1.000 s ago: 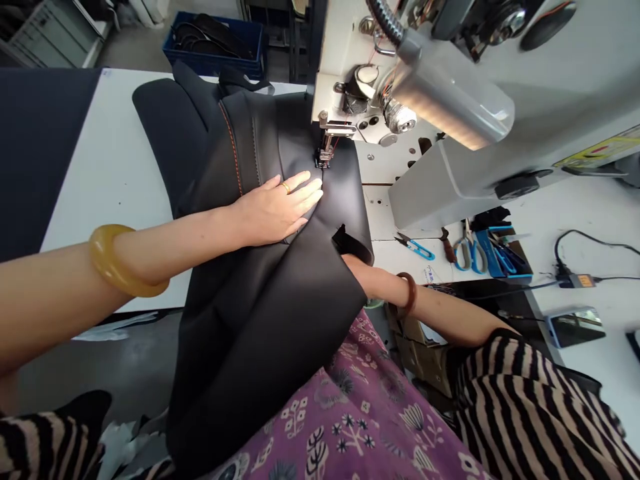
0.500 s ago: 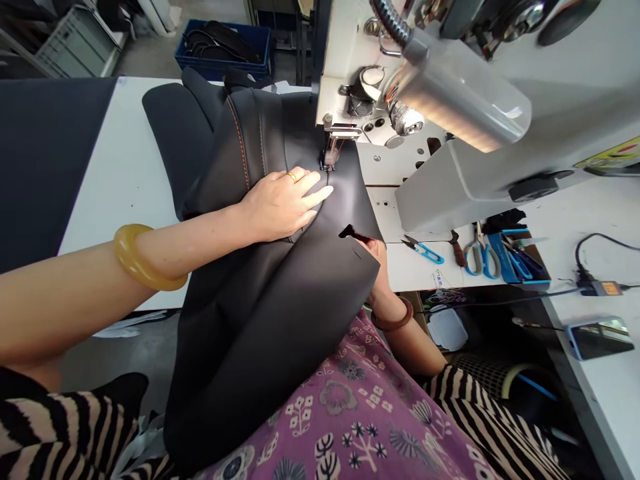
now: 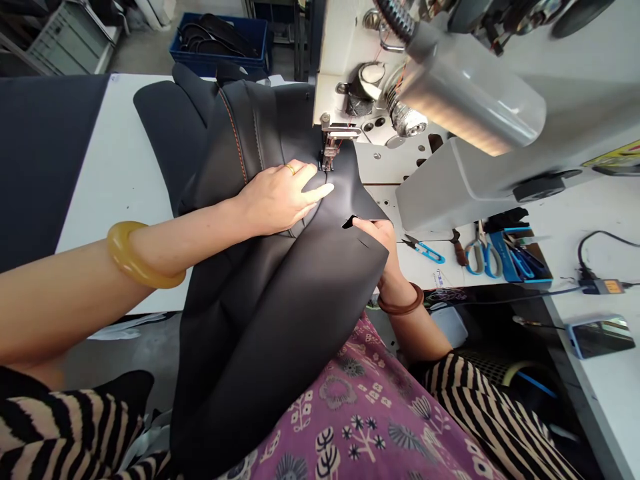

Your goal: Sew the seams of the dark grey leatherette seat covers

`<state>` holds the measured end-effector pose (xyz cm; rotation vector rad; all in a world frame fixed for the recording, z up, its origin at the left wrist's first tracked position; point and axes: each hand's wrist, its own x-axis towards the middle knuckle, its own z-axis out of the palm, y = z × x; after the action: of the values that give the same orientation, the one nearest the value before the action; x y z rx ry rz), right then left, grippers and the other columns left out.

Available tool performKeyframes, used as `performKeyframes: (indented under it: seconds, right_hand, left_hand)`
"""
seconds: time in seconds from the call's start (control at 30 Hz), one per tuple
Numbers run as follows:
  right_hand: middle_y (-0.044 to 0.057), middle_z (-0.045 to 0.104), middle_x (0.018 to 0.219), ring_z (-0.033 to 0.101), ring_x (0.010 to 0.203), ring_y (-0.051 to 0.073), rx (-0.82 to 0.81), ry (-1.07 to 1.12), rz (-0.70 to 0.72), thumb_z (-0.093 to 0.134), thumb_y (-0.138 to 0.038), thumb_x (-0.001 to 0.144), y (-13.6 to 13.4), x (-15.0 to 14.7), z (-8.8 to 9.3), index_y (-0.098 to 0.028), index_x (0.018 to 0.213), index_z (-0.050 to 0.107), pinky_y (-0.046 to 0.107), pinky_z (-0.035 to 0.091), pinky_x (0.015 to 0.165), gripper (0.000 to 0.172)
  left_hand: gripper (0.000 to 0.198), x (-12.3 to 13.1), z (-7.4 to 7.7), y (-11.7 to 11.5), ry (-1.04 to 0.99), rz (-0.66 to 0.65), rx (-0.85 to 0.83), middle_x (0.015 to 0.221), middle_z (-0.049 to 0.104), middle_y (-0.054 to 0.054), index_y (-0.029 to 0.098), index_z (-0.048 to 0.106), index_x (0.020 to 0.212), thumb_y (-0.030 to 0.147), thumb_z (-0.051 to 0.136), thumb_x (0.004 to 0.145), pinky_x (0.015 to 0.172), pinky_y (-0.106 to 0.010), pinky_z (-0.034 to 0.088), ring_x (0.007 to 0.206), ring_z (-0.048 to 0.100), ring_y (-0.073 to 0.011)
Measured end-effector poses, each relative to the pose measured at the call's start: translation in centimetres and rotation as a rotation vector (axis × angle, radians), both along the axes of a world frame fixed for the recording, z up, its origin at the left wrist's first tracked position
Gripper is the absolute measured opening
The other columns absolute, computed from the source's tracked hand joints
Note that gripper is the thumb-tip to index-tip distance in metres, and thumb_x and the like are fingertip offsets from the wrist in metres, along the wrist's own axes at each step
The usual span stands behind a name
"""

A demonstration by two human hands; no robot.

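Left hand (image 3: 277, 198) lies flat and open on the black stitched fabric (image 3: 260, 313), fingertips just beside the sewing machine's presser foot (image 3: 327, 157); right hand (image 3: 375, 235) holds its edge, with thread snips (image 3: 425, 252), scissors (image 3: 480, 259) and a blue crate (image 3: 220, 47) farther off
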<state>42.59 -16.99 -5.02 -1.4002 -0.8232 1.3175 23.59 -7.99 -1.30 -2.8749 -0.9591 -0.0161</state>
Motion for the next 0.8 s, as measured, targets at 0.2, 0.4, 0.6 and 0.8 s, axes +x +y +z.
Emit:
performKeyframes:
  seconds: [0.2, 0.4, 0.6, 0.8]
  right_hand:
    - [-0.004, 0.039, 0.059, 0.037, 0.059, 0.009, 0.012, -0.032, 0.004, 0.062, -0.036, 0.069, 0.0, 0.2, 0.0, -0.021, 0.062, 0.047, 0.023, 0.038, 0.056, 0.023]
    - [-0.005, 0.029, 0.06, 0.027, 0.058, 0.008, 0.074, -0.105, 0.012, 0.059, -0.031, 0.068, 1.4, 0.6, 0.6, -0.022, 0.059, 0.033, 0.023, 0.033, 0.053, 0.029]
    - [-0.004, 0.015, 0.064, 0.015, 0.059, 0.008, 0.053, -0.152, 0.047, 0.056, -0.029, 0.069, 2.4, 1.5, 0.9, -0.023, 0.06, 0.021, 0.025, 0.015, 0.049, 0.037]
    - [-0.004, 0.014, 0.063, 0.013, 0.059, 0.007, 0.018, -0.133, 0.056, 0.052, -0.021, 0.068, 2.6, 2.3, 0.8, -0.023, 0.057, 0.022, 0.026, 0.012, 0.051, 0.032]
  left_hand:
    - [0.045, 0.1, 0.1, -0.1, 0.002, 0.004, -0.017, 0.129, 0.059, -0.016, 0.022, 0.061, 0.136, 0.027, 0.036, 0.099, 0.093, -0.043, 0.052, 0.119, 0.058, -0.0318]
    - [0.047, 0.6, 0.7, 0.6, 0.009, 0.063, -0.02, 0.121, 0.06, -0.015, 0.022, 0.055, 0.142, 0.024, 0.036, 0.099, 0.089, -0.04, 0.053, 0.112, 0.061, -0.0302]
    - [0.045, 0.5, 0.6, -0.3, 0.056, -0.05, 0.001, 0.122, 0.061, -0.017, 0.014, 0.063, 0.132, 0.024, 0.033, 0.1, 0.093, -0.043, 0.054, 0.118, 0.056, -0.0313]
    - [0.043, 0.1, 0.0, -1.4, -0.011, -0.06, -0.001, 0.129, 0.058, -0.017, 0.015, 0.062, 0.133, 0.023, 0.038, 0.099, 0.102, -0.044, 0.051, 0.127, 0.051, -0.0313]
